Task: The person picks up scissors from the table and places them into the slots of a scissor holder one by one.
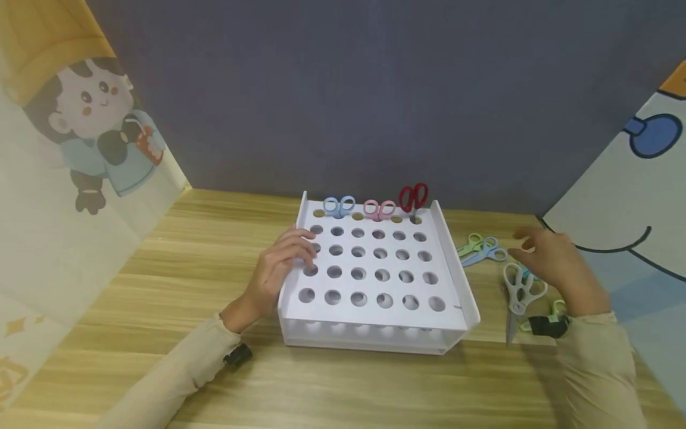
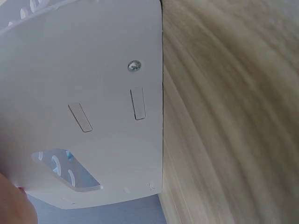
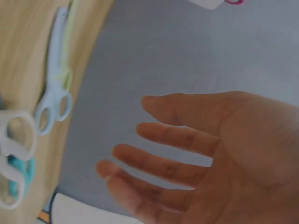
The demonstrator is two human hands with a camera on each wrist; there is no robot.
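Observation:
A white rack (image 1: 370,262) with rows of round holes stands in the middle of the wooden table. My left hand (image 1: 276,268) grips its left side panel (image 2: 107,154), fingers bent over the upper edge. Light blue scissors (image 1: 339,207), pink scissors (image 1: 379,210) and red scissors (image 1: 414,198) stand handles up in the rack's back row. To the right, my right hand (image 1: 554,262) hovers with loose, spread fingers, holding nothing. Below and beside it lie white-handled scissors (image 1: 520,292), teal-handled scissors (image 3: 29,175) partly hidden under them, and blue scissors (image 1: 488,250) crossing green ones (image 1: 471,243).
Another green-handled pair of scissors (image 1: 558,307) lies by the right sleeve, partly covered by a black piece (image 1: 549,326). A grey panel (image 1: 348,89) rises behind the table (image 1: 230,226). Walls with cartoon prints stand at left and right.

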